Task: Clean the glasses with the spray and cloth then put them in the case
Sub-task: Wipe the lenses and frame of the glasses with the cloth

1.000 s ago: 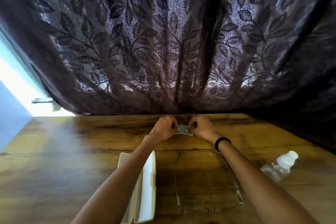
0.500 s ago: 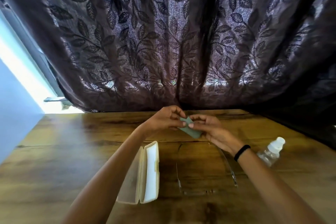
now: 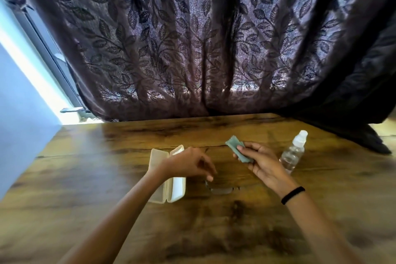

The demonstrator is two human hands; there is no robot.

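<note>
A folded grey-green cloth [image 3: 237, 151] is pinched in my right hand [image 3: 261, 163], held above the table. My left hand [image 3: 190, 164] hovers with loosely curled fingers over the thin-framed glasses [image 3: 220, 189], which lie on the wooden table [image 3: 107, 178]; its fingertips are near the left corner of the frame, and I cannot tell if they touch it. The open white case [image 3: 169, 191] lies just left of the glasses, partly hidden by my left wrist. A clear spray bottle [image 3: 293, 152] with a white cap lies tilted to the right of my right hand.
A dark leaf-patterned curtain [image 3: 192, 49] hangs along the far edge of the table. A pale wall [image 3: 21, 124] borders the left side, with a bright window strip beside it. The near half of the table shows bare wood.
My left hand has let go of the cloth and dropped toward the glasses. My right hand keeps the cloth and has drawn it to the right. The camera has tilted, shifting the scene lower.
</note>
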